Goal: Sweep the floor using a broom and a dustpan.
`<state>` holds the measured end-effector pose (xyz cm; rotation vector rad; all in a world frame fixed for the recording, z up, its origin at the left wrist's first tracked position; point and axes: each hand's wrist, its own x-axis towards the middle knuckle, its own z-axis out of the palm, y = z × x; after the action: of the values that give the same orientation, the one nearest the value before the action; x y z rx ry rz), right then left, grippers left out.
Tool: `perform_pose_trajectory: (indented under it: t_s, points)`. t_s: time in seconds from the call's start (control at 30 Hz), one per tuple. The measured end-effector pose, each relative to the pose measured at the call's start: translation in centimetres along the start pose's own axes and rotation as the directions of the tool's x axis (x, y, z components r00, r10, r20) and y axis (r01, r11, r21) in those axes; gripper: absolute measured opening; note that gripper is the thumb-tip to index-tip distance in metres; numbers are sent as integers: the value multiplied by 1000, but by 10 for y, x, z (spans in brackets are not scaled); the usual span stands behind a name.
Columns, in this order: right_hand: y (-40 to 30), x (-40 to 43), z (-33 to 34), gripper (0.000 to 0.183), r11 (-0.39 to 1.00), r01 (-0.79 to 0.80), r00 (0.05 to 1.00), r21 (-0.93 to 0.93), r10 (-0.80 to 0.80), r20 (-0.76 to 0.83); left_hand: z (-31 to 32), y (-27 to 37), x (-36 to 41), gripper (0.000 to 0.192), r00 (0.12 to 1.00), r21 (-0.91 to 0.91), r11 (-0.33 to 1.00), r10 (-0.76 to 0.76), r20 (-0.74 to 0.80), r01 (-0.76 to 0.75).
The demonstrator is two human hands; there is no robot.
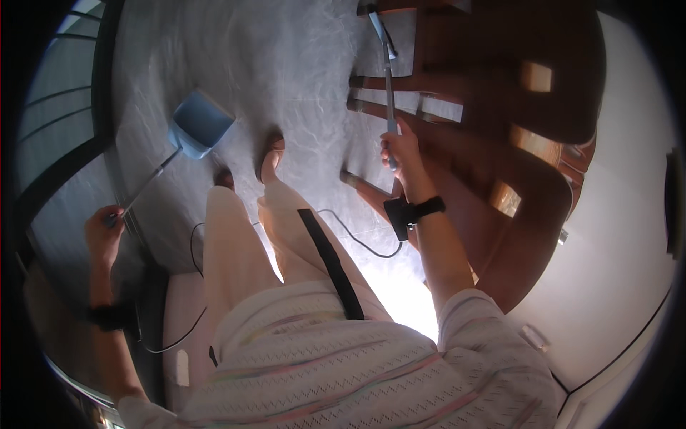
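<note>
My left hand (104, 236) grips the end of a long thin handle, and at its far end is a blue dustpan (202, 124). The pan is on or just over the grey floor, its wide mouth turned away from me. In my right hand (403, 147) is the grey grip of a long-handled broom (389, 86). Its narrow light-blue head with dark bristles (383, 35) reaches beneath the wooden chairs, between their legs. Whether the bristles touch the floor, I cannot tell.
Dark brown wooden chairs (514, 177) crowd the right side beside a white table (605, 252). A dark-framed glass panel (59, 115) borders the left. Marbled grey floor (305, 64) lies ahead. Black cables (370, 249) run from the bands on my wrists.
</note>
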<state>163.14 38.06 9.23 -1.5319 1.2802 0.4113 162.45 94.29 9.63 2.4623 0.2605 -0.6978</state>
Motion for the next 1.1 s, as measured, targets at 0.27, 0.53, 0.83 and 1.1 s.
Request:
perform_pose_trajectory:
  t_s: [0.27,0.53,0.83,1.1]
  points:
    - [40,-29,-12,71,995,-39,999,-89,41,23,2,-8,-8,13,1000,-54,998,-15,-18,14]
    - [24,39,-4,35,988,43,998,147,-35,-58,-1,-8,-3,12,1000,-14,1000,-14,24,14]
    - [-49,183,-5,5,993,22,1000,116,-21,-9,1,-12,-2,12,994,-8,994,111,18,-110]
    - [81,39,36,73,979,-102,994,-174,108,23,2,-4,-7,13,997,-4,998,66,-36,-67]
